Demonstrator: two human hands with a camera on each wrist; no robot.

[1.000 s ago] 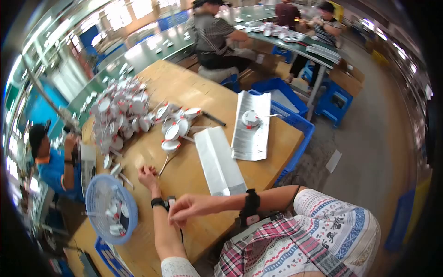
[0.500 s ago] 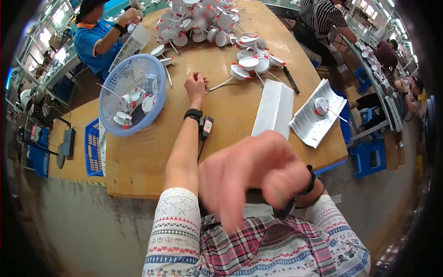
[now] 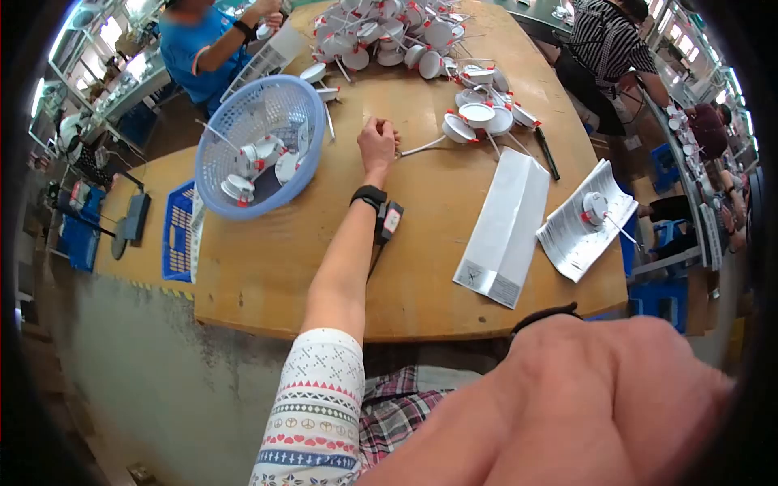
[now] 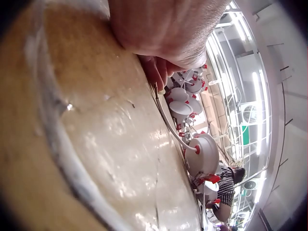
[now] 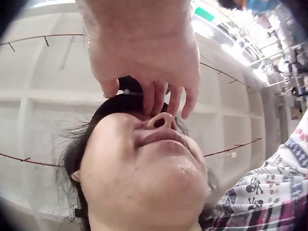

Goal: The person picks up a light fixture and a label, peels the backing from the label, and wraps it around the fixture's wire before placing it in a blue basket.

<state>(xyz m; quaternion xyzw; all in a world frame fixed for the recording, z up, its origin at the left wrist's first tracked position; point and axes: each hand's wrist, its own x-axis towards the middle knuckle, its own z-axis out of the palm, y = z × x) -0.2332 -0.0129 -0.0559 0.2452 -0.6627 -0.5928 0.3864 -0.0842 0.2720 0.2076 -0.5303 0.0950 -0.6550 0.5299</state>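
Closest of all, the right hand (image 3: 567, 397) was up by the person's head, with its grip spread and its fingers apart and holding nothing. It hid some of the near side in the head view, so a bump there could have been missed. Past it, on the worktop (image 3: 421, 267), lay a flat white bag (image 3: 506, 227) and some paper (image 3: 567, 235) with one round light (image 3: 595, 208) on top. The paper was bent, so a knock could have made that light slide. Farther in, the left hand (image 3: 377, 152) was low, with its fingers bent, right by the end of a white cord (image 3: 423, 149). I could not tell if its grip pinched the cord or was only beside it. The cord ran to a white light (image 3: 459, 128) at the edge of a small heap. The lights there leaned on each other, so a hard tug could have tipped some over, or hurt the thin wire end. A blue basket (image 3: 251, 212) with a few lights was on the left. Behind was a big pile (image 3: 389, 32), where crossed cords could have snagged.
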